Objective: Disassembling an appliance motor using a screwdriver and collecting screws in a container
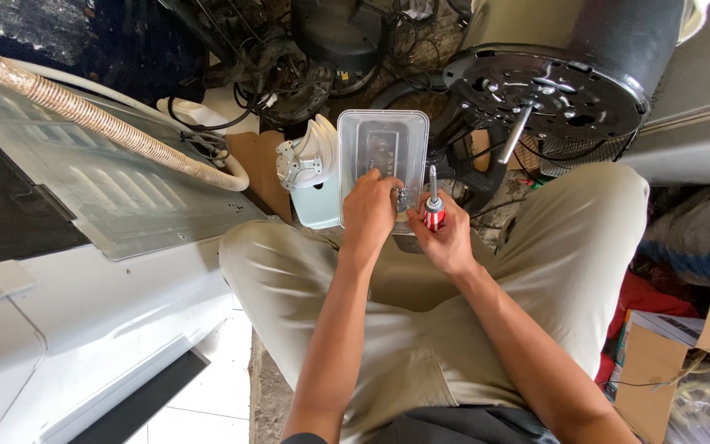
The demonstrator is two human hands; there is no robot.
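A: Clear plastic, that's the main item in the head view: a rectangular tub [383,156] held over the person's knees, out past the lap, open side toward the camera.

B: Hands?

A: Left hand [369,212] grips the near rim of the tub, fingers curled over the edge and closed on a small metal part [402,196], maybe a screw or clip, too small to tell. Right hand [447,238] is wrapped around a red-handled screwdriver [433,204], fist tight on the handle.

B: Which way does the driver point?

A: Long axis runs near to far, shaft up and away from the body, tip toward the far rim of the tub. It sits just beside the tub's right wall, near its near right corner.

B: Tub's long axis?

A: Same, near to far, short side at the hands.

B: Progress?

A: My read: midway. The driver's tip isn't seated on anything, so no fastening is under way right now; the left fingers seem to be handling the small piece at the tub's edge. The tub looks nearly empty, contents unclear.

B: Surroundings?

A: Black fan base [546,89] with its metal rod at top right, white appliance panel [67,238] at left, corrugated hose [84,111] across it, cardboard box [659,362] lower right.
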